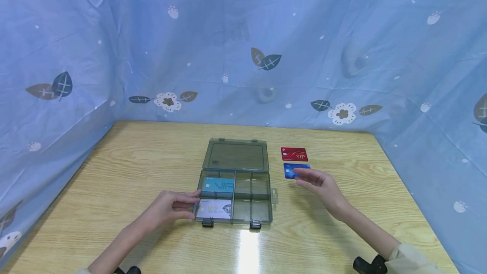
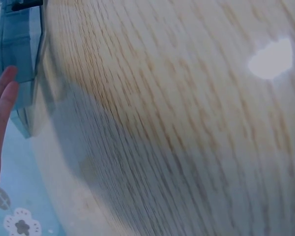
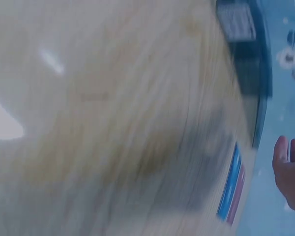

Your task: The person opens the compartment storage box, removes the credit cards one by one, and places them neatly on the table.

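Note:
A grey see-through plastic box (image 1: 252, 211) lies with its lid (image 1: 239, 155) folded back, away from the person. A teal VIP card (image 1: 218, 184) is in its far left compartment, and a white VIP card (image 1: 214, 209) in the near left one. The left hand (image 1: 167, 210) touches the box's left side with its fingertips. To the right of the box, a blue card (image 1: 290, 170) lies on the table just nearer than a red VIP card (image 1: 294, 154). Over the blue card's right part reaches the right hand (image 1: 321, 190), fingers loosely extended, holding nothing visible.
The box stands on a wood-grain table (image 1: 125, 160). A small clear hanging tab (image 1: 274, 196) juts from its right side, and two dark latches (image 1: 255, 225) face the person. Blue patterned cloth (image 1: 228, 45) closes off the back and sides.

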The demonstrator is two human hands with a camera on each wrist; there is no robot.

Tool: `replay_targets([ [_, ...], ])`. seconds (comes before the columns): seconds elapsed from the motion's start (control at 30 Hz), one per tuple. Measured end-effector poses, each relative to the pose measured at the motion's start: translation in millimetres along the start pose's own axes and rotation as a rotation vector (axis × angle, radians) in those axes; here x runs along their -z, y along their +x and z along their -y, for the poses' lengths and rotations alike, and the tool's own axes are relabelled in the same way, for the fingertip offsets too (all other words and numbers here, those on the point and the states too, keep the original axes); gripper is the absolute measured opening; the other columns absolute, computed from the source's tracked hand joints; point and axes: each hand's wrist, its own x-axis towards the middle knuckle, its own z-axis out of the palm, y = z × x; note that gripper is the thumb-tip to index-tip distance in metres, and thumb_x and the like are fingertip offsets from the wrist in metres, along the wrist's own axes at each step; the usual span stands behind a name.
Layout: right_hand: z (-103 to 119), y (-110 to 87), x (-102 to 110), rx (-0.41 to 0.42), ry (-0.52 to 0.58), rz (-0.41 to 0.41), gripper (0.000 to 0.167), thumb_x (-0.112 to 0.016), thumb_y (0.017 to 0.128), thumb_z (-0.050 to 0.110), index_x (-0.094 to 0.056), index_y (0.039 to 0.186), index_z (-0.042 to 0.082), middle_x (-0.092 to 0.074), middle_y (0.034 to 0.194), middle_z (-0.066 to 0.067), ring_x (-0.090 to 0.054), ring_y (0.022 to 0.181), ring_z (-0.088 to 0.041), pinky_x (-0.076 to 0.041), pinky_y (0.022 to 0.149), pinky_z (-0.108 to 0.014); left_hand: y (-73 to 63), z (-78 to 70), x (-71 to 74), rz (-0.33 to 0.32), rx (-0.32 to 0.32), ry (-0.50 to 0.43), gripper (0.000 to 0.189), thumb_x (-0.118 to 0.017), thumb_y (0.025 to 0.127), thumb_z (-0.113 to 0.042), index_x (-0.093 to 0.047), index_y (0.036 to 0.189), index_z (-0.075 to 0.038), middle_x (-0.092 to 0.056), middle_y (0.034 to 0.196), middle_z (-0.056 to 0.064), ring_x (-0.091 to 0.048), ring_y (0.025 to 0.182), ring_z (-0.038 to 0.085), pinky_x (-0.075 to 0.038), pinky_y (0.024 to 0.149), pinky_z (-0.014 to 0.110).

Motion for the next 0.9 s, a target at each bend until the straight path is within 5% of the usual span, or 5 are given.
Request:
replay_targets([
  [0.33,10,-19.4,-41,-0.052,0.151,0.151,0.050,-0.063,0.094,0.014,-0.047,0.136,-0.008,-0.045,0.140,-0.028,-0.054,0.122,-0.027,-0.049,0.098,-0.022,0.1,-5.4,1.6,0.006,0.009,0.001,0.045,-0.077,0.079,-0.012,-0.063,0.114,0.011,-0.051,0.131,0.028,-0.060,0.109,0.036,-0.057,0.082,0.025],
  [0.9,30,-27.3,-90,-0.185,0.174,0.318,0.055,-0.067,0.091,0.018,-0.046,0.138,-0.005,-0.049,0.138,-0.024,-0.049,0.125,-0.036,-0.046,0.104,-0.037,-0.8,-6.0,1.0,0.002,0.021,-0.016,0.045,-0.077,0.078,-0.012,-0.063,0.114,0.011,-0.051,0.131,0.028,-0.061,0.107,0.035,-0.057,0.082,0.026],
])
